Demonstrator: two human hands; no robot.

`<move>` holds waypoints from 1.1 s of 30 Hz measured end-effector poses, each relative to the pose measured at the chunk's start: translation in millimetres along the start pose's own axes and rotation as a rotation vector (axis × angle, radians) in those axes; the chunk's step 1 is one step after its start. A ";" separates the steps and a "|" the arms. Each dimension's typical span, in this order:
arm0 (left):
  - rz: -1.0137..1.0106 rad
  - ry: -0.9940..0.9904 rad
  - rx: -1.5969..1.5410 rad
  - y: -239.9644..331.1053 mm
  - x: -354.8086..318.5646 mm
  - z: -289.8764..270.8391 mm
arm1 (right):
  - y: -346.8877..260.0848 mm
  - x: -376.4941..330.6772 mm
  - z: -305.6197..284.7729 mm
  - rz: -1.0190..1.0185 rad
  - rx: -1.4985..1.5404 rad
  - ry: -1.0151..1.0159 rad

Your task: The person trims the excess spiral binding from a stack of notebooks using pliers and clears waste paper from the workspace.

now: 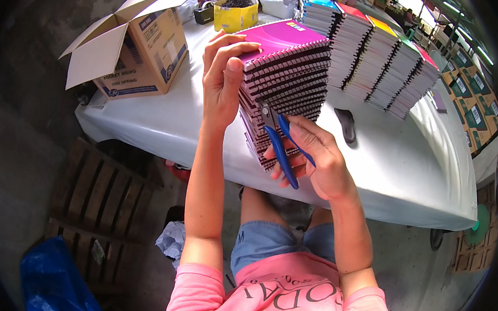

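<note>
A tall stack of spiral-bound notebooks with a magenta top cover stands near the table's front edge, its black bindings toward me. My left hand rests against the stack's upper left corner, fingers bent over the top cover and thumb near the edge. In my right hand is a pair of blue-handled wire cutters. Their handles are spread, and the metal tip points up at the bindings on the stack's front. Whether the tip touches a binding, I cannot tell.
Behind to the right rise several notebook stacks with coloured covers. An open cardboard box stands at the left of the white-covered table. Farther back is a yellow container of dark bits. A dark object lies right of my stack. Someone sits across the table.
</note>
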State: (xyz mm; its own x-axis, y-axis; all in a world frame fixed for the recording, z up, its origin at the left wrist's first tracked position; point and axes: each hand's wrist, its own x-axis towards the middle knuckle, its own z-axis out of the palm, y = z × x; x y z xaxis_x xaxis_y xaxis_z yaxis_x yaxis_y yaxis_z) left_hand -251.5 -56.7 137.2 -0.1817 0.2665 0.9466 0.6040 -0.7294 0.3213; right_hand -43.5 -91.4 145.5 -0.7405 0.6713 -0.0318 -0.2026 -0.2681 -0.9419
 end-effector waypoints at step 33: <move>-0.041 -0.007 -0.048 -2.5 1.5 -1.3 | 41.5 -2.7 -1.4 -0.832 -1.268 0.511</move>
State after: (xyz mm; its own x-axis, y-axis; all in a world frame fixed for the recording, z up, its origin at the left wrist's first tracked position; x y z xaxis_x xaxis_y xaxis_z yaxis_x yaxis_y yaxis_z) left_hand -254.3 -55.3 137.8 -0.1995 0.3009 0.9325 0.5584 -0.7471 0.3606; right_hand -49.0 -103.4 106.0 -0.3657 0.5508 0.7502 0.4098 0.8190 -0.4015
